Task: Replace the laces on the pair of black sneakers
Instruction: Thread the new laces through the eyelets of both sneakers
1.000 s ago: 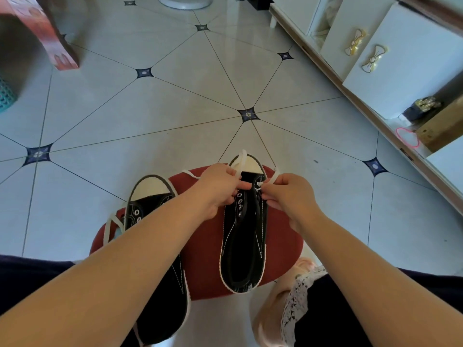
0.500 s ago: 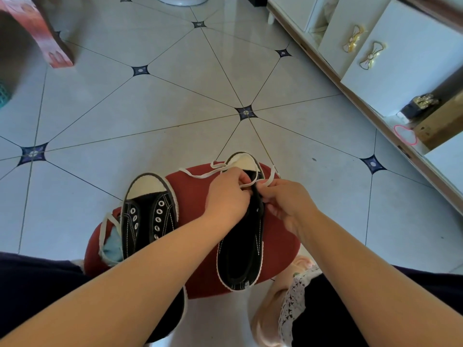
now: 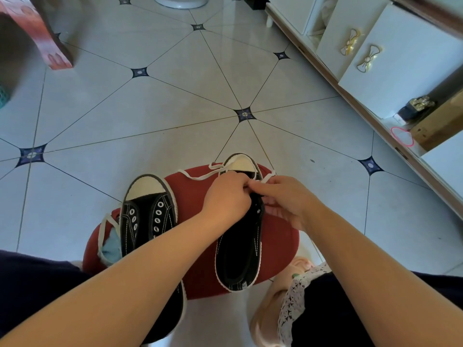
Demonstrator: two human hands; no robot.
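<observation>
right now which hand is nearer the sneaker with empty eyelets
Left. The left hand, pinching the white lace, sits just right of the unlaced sneaker; the right hand is farther, at the far side of the other sneaker.

floor (image 3: 175, 108): glossy glazed tile, smooth, reflective. left sneaker (image 3: 147, 221) and right sneaker (image 3: 240, 251): matt black canvas cloth, smooth off-white rubber toe caps (image 3: 147, 187); shiny metal eyelets (image 3: 157, 212) on the left one. lace (image 3: 198, 175): flat white woven cloth, matt. stool (image 3: 193, 189) top: red, smooth, matt. cabinet (image 3: 411, 71): smooth white fronts, shiny gold-tone bow handles (image 3: 368, 58). box (image 3: 438, 126): matt brown cardboard.
</observation>
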